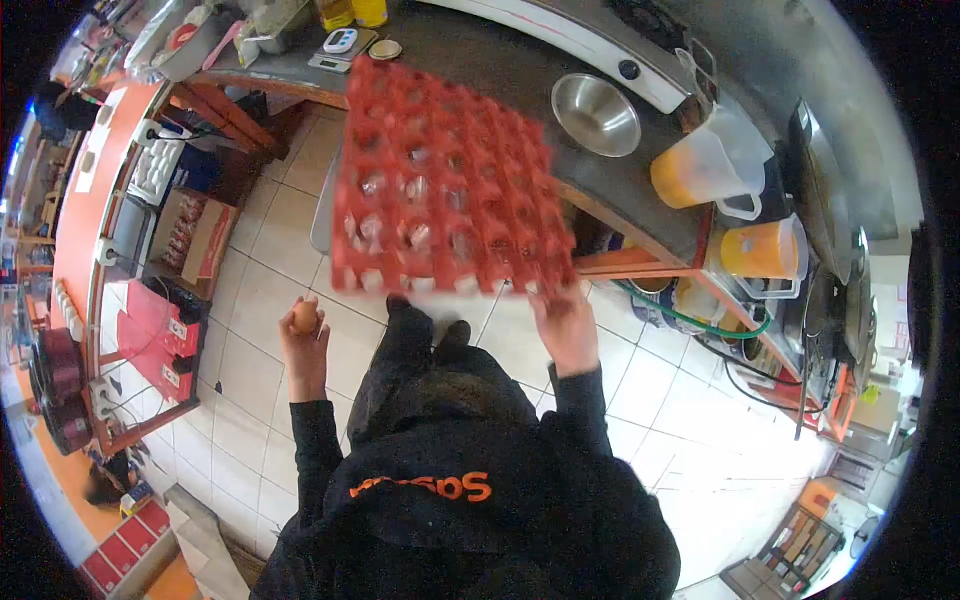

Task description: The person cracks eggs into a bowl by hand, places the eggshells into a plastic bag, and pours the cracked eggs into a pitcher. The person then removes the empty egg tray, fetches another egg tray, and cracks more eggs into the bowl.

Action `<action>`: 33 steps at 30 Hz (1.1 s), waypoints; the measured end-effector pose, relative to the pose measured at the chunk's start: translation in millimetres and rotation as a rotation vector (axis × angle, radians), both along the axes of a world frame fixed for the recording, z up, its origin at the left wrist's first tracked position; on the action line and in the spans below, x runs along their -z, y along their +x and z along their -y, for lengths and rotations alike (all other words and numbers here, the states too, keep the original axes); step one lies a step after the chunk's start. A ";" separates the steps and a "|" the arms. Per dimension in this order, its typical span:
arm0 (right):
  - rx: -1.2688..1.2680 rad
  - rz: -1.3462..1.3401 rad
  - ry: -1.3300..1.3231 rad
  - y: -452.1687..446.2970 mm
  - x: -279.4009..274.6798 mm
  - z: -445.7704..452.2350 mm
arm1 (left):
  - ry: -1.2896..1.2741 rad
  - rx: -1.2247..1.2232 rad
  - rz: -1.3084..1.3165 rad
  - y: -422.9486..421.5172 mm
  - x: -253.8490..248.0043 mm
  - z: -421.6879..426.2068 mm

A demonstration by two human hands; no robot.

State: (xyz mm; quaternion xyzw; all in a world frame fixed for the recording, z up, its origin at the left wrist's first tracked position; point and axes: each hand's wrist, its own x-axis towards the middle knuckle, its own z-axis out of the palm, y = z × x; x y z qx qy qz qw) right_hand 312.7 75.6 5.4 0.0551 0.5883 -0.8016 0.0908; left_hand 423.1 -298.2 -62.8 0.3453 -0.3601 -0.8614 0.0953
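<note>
My right hand (568,332) grips the near right corner of a red egg tray (455,190). The tray is tilted up in front of me, partly over the counter edge, and slightly blurred. Its cups show no eggs, though some have pale shiny patches. On the other side, my left hand (303,350) is closed around a brown egg (305,317), low over the tiled floor and apart from the tray.
On the dark counter (500,45) are a steel bowl (596,114), a jug of orange-yellow liquid (705,165) and a scale (332,62). A second jug (762,250) stands nearer on the right. Boxes and red packages (155,340) fill the left shelves.
</note>
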 end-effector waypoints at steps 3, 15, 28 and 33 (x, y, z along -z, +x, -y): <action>0.031 0.093 -0.242 49.7 4.3 -40.3 | -0.042 0.009 0.034 -6.5 -6.6 -1.4; 0.169 0.566 0.224 156.7 81.8 -153.1 | -0.070 0.101 0.106 -24.5 -3.1 -9.8; 0.017 0.531 0.336 -63.3 466.7 -176.9 | -0.116 0.140 0.407 -18.1 43.0 -43.6; 0.026 0.725 0.101 -114.8 452.6 -176.3 | -0.115 0.080 0.524 4.4 69.9 -33.8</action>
